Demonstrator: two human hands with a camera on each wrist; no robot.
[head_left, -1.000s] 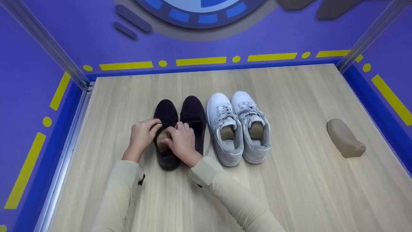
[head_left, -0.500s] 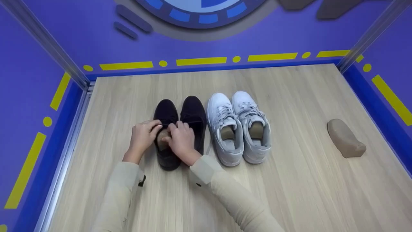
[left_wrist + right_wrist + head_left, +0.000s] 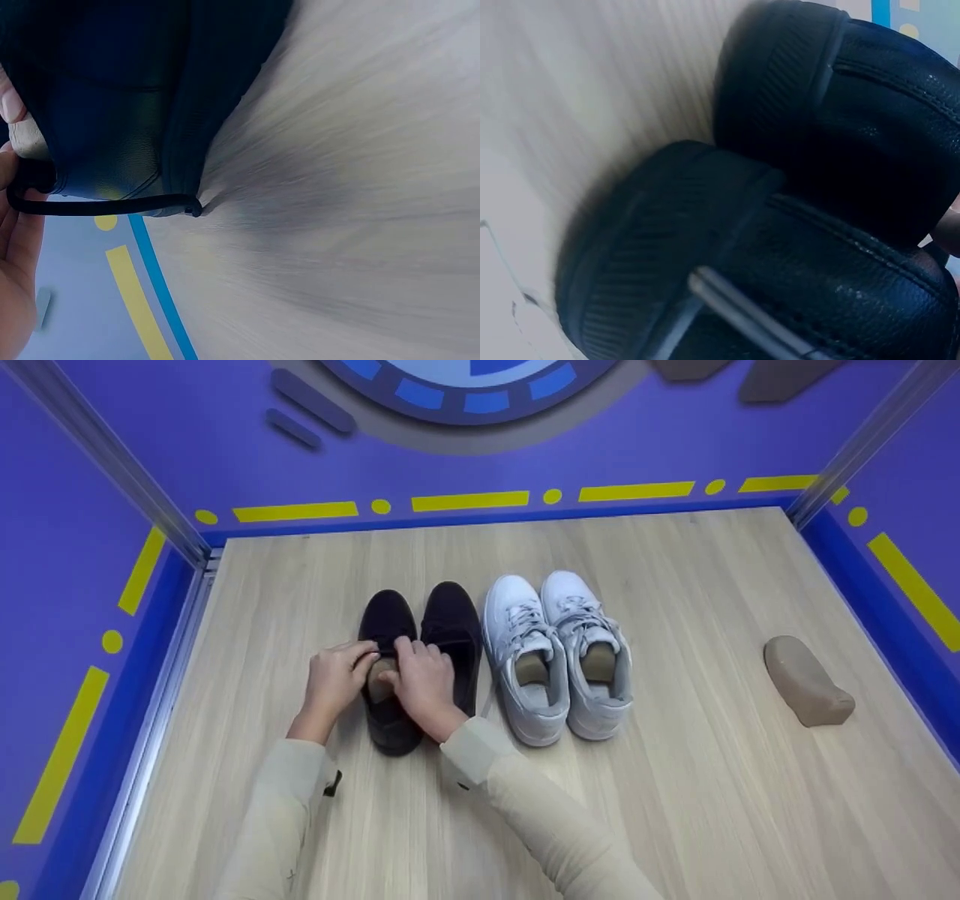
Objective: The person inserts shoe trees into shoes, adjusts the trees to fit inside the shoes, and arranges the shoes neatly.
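Note:
In the head view, my left hand [image 3: 330,679] pinches the left black shoe [image 3: 387,615] at the outer edge of its opening. My right hand [image 3: 427,679] holds the inner side of that opening. Its thumb reaches in against a tan foot-shaped shoe insert [image 3: 382,681], mostly hidden inside the shoe. The second black shoe [image 3: 450,604] stands right beside it, partly behind my right hand. The left wrist view has the black shoe's side [image 3: 112,142] and a bit of the insert [image 3: 28,139] by my fingertips. Both black heels [image 3: 780,90] fill the right wrist view.
A pair of white lace-up sneakers [image 3: 517,619] stands just right of the black shoes, with a tan insert inside each. Another tan insert [image 3: 806,682] lies on the wooden table [image 3: 697,780] at the right. Blue-purple panels [image 3: 480,472] border the table.
My right hand has shifted slightly forward, its index finger stretching toward the shoe's tongue. The insert looks a little deeper in the shoe. My left hand keeps its place.

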